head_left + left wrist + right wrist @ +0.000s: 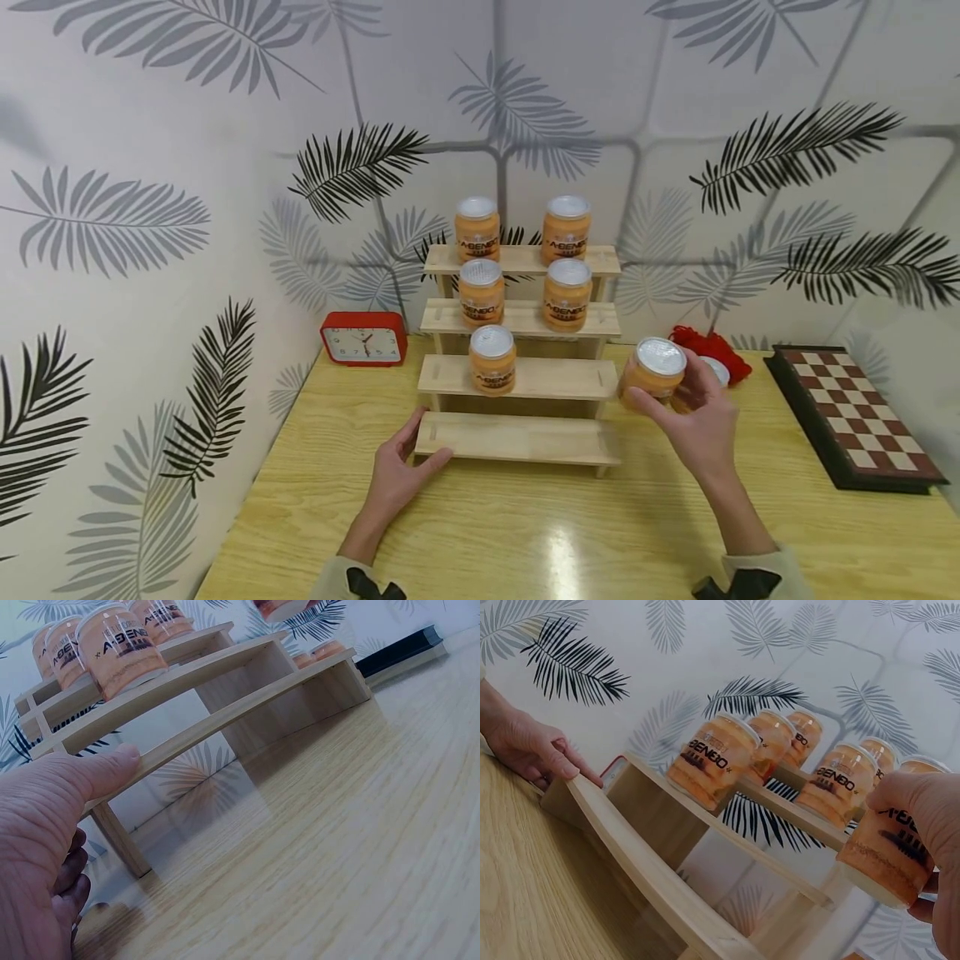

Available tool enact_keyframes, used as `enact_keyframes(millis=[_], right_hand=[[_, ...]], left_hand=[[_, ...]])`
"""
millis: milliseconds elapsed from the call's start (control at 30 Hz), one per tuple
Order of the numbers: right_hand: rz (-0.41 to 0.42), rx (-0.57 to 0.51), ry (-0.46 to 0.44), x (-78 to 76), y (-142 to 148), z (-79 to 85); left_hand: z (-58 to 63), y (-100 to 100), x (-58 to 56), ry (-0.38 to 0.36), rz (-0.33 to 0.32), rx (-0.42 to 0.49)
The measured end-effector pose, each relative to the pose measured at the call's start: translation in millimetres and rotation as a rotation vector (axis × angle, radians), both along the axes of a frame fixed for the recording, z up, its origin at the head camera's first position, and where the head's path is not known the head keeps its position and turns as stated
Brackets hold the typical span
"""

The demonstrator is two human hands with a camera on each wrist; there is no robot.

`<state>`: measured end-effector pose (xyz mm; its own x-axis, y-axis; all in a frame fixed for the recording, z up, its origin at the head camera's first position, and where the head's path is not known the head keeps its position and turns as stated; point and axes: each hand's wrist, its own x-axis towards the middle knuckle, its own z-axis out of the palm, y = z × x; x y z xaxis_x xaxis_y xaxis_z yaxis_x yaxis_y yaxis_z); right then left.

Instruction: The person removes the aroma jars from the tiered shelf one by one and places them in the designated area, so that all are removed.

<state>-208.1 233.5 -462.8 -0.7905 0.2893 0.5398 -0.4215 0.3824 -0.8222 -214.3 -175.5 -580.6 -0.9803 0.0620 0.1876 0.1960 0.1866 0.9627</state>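
Observation:
A stepped wooden rack (517, 437) stands on the table with orange jars on its upper steps. Two jars (478, 229) sit on the top step, two more on the second, and a single jar (492, 367) toward the left of the third. My left hand (405, 468) grips the left end of the lowest step, thumb (112, 769) on the board and fingers curled below. To the right of the third step, my right hand (697, 421) holds another silver-lidded jar (889, 851) between thumb and fingers, tilted slightly.
Left of the rack stands a red alarm clock (365, 339). Behind my right hand are another jar's lid (717, 370) and a red bundle (731, 357). A chessboard (855, 408) lies at the right. The leaf-patterned wall (225, 167) rises behind the table (480, 533).

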Motion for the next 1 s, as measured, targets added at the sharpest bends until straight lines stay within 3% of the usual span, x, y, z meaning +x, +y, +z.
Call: enact_keyframes(millis=[333,633,1000], right_hand=[[-0.075,-0.022,-0.026,6.0,38.7,-1.1],[-0.194,0.039,0.006,11.8,77.2,-5.9],[-0.283,0.010,-0.099,13.2,115.2,-22.5]], left_hand=[[0.7,0.1,0.8,-0.012,0.006,-0.010],[0.7,-0.1,-0.6,-0.007,0.015,-0.016],[3.4,0.5,1.8,-0.008,0.000,-0.013]])
